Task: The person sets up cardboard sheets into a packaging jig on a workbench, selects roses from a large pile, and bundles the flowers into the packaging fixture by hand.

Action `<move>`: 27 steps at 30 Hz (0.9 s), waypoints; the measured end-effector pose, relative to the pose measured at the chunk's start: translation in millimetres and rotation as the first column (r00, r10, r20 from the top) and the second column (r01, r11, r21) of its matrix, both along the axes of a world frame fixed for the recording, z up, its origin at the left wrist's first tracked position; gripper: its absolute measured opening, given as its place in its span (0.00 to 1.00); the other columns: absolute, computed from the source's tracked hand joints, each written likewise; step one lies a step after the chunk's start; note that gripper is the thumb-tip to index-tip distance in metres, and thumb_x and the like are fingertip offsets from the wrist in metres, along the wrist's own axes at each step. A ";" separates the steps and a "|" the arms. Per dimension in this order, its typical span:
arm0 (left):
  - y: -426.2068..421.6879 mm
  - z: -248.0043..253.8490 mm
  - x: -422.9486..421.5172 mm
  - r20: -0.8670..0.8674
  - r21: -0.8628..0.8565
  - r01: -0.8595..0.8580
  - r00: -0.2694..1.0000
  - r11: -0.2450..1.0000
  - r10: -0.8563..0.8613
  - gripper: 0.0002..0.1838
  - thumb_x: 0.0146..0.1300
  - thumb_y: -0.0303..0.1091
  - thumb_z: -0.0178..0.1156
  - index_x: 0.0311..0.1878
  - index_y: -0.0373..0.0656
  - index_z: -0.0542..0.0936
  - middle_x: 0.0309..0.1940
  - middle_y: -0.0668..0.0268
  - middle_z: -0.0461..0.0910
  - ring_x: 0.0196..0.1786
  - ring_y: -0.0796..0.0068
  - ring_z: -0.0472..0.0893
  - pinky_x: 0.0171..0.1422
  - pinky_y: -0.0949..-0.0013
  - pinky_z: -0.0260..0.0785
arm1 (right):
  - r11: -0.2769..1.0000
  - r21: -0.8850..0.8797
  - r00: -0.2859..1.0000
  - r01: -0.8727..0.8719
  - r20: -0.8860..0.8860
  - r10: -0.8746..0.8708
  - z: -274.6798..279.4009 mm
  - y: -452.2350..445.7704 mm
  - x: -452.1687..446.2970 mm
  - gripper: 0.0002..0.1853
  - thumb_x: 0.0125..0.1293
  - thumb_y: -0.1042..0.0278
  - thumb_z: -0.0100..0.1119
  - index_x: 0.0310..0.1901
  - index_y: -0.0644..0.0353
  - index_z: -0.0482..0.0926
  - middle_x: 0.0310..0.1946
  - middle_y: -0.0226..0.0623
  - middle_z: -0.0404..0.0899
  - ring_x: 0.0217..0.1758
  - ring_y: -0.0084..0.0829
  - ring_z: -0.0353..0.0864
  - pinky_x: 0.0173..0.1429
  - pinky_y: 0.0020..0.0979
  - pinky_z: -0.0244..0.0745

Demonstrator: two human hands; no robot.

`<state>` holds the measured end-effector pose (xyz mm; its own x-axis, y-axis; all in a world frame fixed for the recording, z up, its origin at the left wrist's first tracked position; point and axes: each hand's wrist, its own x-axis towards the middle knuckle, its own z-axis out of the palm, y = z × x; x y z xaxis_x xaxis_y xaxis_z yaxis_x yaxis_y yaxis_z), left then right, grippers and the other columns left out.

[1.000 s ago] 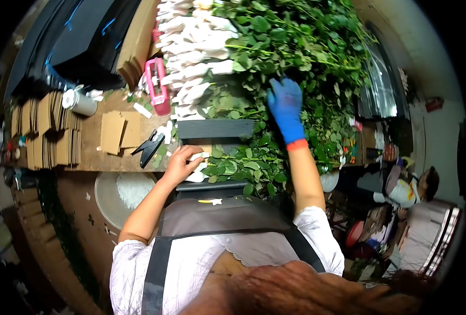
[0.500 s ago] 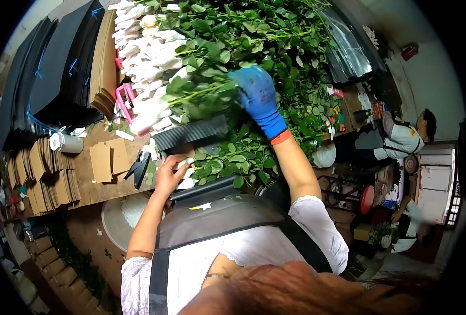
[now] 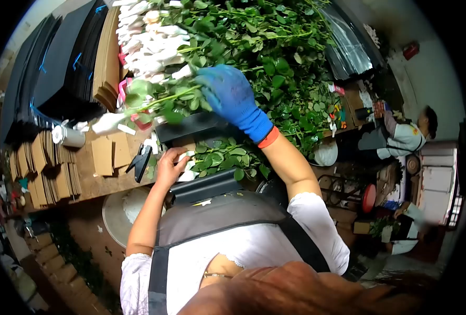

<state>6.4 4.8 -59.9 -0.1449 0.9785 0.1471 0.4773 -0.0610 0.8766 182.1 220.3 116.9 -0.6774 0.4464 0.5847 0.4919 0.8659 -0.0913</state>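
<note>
My right hand (image 3: 227,94), in a blue glove with an orange cuff, is closed round a leafy green stem (image 3: 172,97). At that stem's left end is a white-wrapped flower head (image 3: 108,122), blurred by motion. Bare and bent, my left hand (image 3: 170,167) touches a white wrapped head (image 3: 189,167) at the left end of leafy stems (image 3: 225,157). These stems lie in a black tray-like holder (image 3: 206,190). Behind it, a big pile of leafy stems (image 3: 275,58) has white-wrapped heads (image 3: 154,50) along its left side.
A black stapler-like tool (image 3: 139,163), cardboard pieces (image 3: 103,156), a white cylinder (image 3: 69,135) and cardboard stacks (image 3: 60,178) are on the table's left part. Black sheets (image 3: 67,63) stand behind them. A round tub (image 3: 120,215) is below. Co-workers (image 3: 405,137) are at the right.
My right hand has come left from the pile with a stem and its white-wrapped head, swinging them over the table. My left hand stays at the holder. The view has shifted.
</note>
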 end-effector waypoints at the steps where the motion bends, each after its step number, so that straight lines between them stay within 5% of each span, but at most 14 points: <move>1: -1.0 -3.7 1.9 0.148 -0.184 -0.019 0.988 0.983 0.047 0.13 0.58 0.32 0.71 0.46 0.41 0.84 0.41 0.60 0.84 0.42 0.62 0.83 0.47 0.65 0.75 | 0.987 0.103 0.985 -0.124 -0.110 0.135 -0.2 -10.7 -3.7 0.18 0.56 0.66 0.61 0.51 0.47 0.81 0.39 0.35 0.80 0.41 0.39 0.80 0.54 0.42 0.74; 2: -4.1 -6.2 0.7 0.126 -0.162 -0.020 0.991 0.987 0.041 0.13 0.58 0.32 0.70 0.46 0.41 0.84 0.41 0.61 0.84 0.41 0.63 0.83 0.46 0.65 0.75 | 0.990 0.056 0.989 -0.128 -0.066 0.132 -4.3 -5.3 -1.9 0.21 0.58 0.70 0.60 0.54 0.44 0.80 0.42 0.34 0.81 0.46 0.39 0.79 0.53 0.42 0.74; 3: -2.5 6.2 1.3 0.102 -0.132 -0.021 0.994 0.991 0.035 0.13 0.58 0.32 0.70 0.46 0.41 0.84 0.40 0.61 0.84 0.41 0.63 0.82 0.46 0.65 0.75 | 0.994 -0.105 0.985 0.017 0.172 0.001 -11.2 2.3 3.6 0.21 0.58 0.74 0.58 0.54 0.45 0.80 0.45 0.32 0.81 0.52 0.39 0.77 0.56 0.41 0.73; 5: -1.9 8.7 -1.0 -0.049 -0.008 0.010 0.999 1.000 -0.010 0.14 0.58 0.32 0.70 0.47 0.42 0.83 0.38 0.63 0.83 0.38 0.66 0.81 0.45 0.65 0.74 | 0.999 -0.020 0.995 0.027 0.093 -0.025 -8.8 -6.3 18.1 0.23 0.58 0.76 0.57 0.55 0.45 0.80 0.48 0.31 0.81 0.56 0.38 0.76 0.62 0.40 0.71; 7: -3.1 11.6 2.4 0.022 -0.117 -0.022 0.999 0.993 0.025 0.14 0.59 0.33 0.70 0.47 0.43 0.84 0.39 0.62 0.83 0.40 0.66 0.81 0.47 0.64 0.73 | 0.989 0.127 0.995 -0.071 0.078 0.062 8.5 -28.9 26.2 0.26 0.56 0.75 0.58 0.58 0.45 0.79 0.49 0.30 0.81 0.55 0.37 0.76 0.62 0.39 0.70; 9: -5.3 6.8 1.8 0.017 -0.057 -0.041 0.999 0.997 0.042 0.14 0.60 0.34 0.68 0.49 0.43 0.84 0.37 0.60 0.83 0.40 0.61 0.81 0.49 0.64 0.73 | 0.994 0.012 0.989 -0.107 0.105 0.105 8.4 -39.7 43.2 0.26 0.55 0.77 0.58 0.57 0.45 0.80 0.49 0.30 0.81 0.53 0.37 0.77 0.61 0.40 0.72; 10: -4.7 -5.6 -4.9 -0.080 -0.253 -0.001 0.997 0.967 -0.020 0.14 0.61 0.34 0.67 0.50 0.43 0.84 0.39 0.60 0.82 0.41 0.62 0.82 0.49 0.64 0.74 | 0.997 -0.044 0.978 -0.060 0.199 0.068 4.6 -39.2 52.7 0.26 0.54 0.78 0.58 0.56 0.45 0.81 0.49 0.31 0.81 0.53 0.38 0.78 0.60 0.41 0.72; 11: -6.8 -19.1 -6.0 -0.134 -0.173 -0.040 0.991 0.984 0.017 0.14 0.62 0.34 0.67 0.50 0.42 0.83 0.42 0.60 0.83 0.44 0.64 0.83 0.49 0.64 0.75 | 0.996 -0.092 0.954 -0.010 0.298 0.037 -0.4 -34.2 65.7 0.27 0.52 0.80 0.58 0.55 0.45 0.82 0.49 0.31 0.81 0.52 0.39 0.78 0.59 0.42 0.73; 13: -4.3 11.0 -1.4 0.033 -0.175 0.013 0.999 0.985 -0.008 0.14 0.63 0.35 0.68 0.50 0.42 0.83 0.45 0.61 0.83 0.45 0.67 0.83 0.48 0.66 0.76 | 0.989 -0.134 0.951 0.063 0.309 -0.019 -56.2 8.4 116.1 0.32 0.48 0.81 0.61 0.58 0.48 0.80 0.51 0.37 0.81 0.54 0.45 0.78 0.61 0.44 0.72; 18: -4.7 9.7 1.0 0.101 -0.143 -0.013 0.995 0.990 0.028 0.14 0.61 0.34 0.69 0.49 0.41 0.83 0.46 0.62 0.84 0.46 0.66 0.83 0.50 0.67 0.76 | 0.988 -0.061 0.987 0.143 0.082 -0.137 -17.5 -19.0 127.2 0.30 0.51 0.78 0.60 0.59 0.49 0.80 0.54 0.38 0.81 0.57 0.44 0.77 0.65 0.44 0.69; 21: -4.5 6.6 0.0 -0.033 -0.018 -0.027 0.999 0.999 0.026 0.17 0.62 0.35 0.69 0.52 0.42 0.82 0.46 0.62 0.84 0.43 0.65 0.84 0.49 0.66 0.76 | 0.991 -0.132 0.995 0.032 0.101 -0.019 -15.9 -43.3 121.7 0.34 0.49 0.81 0.61 0.61 0.46 0.79 0.53 0.38 0.80 0.56 0.46 0.76 0.64 0.44 0.69; 23: -7.5 0.1 -0.2 0.091 -0.364 -0.070 0.990 0.929 0.110 0.25 0.59 0.38 0.72 0.58 0.43 0.78 0.49 0.62 0.84 0.49 0.63 0.85 0.54 0.65 0.76 | 0.976 -0.217 0.979 -0.034 0.190 0.077 -26.1 -53.0 122.3 0.32 0.49 0.81 0.61 0.60 0.47 0.79 0.52 0.38 0.80 0.54 0.45 0.77 0.59 0.44 0.72; 26: -5.9 -11.1 -0.4 -0.004 -0.111 -0.093 0.996 0.989 0.094 0.33 0.58 0.38 0.73 0.65 0.46 0.69 0.52 0.61 0.83 0.54 0.66 0.84 0.55 0.65 0.76 | 0.972 -0.233 0.955 -0.016 0.283 0.084 -63.4 -56.5 125.3 0.29 0.49 0.79 0.63 0.56 0.48 0.81 0.46 0.38 0.81 0.45 0.45 0.79 0.49 0.44 0.75; 27: -5.9 -2.3 1.5 0.065 -0.182 -0.110 0.990 0.977 0.124 0.33 0.57 0.36 0.74 0.64 0.46 0.70 0.53 0.59 0.83 0.54 0.66 0.83 0.56 0.65 0.76 | 0.968 -0.251 0.949 0.018 0.310 0.063 -72.5 -58.0 127.6 0.29 0.49 0.79 0.63 0.56 0.48 0.81 0.47 0.38 0.81 0.45 0.45 0.79 0.48 0.44 0.75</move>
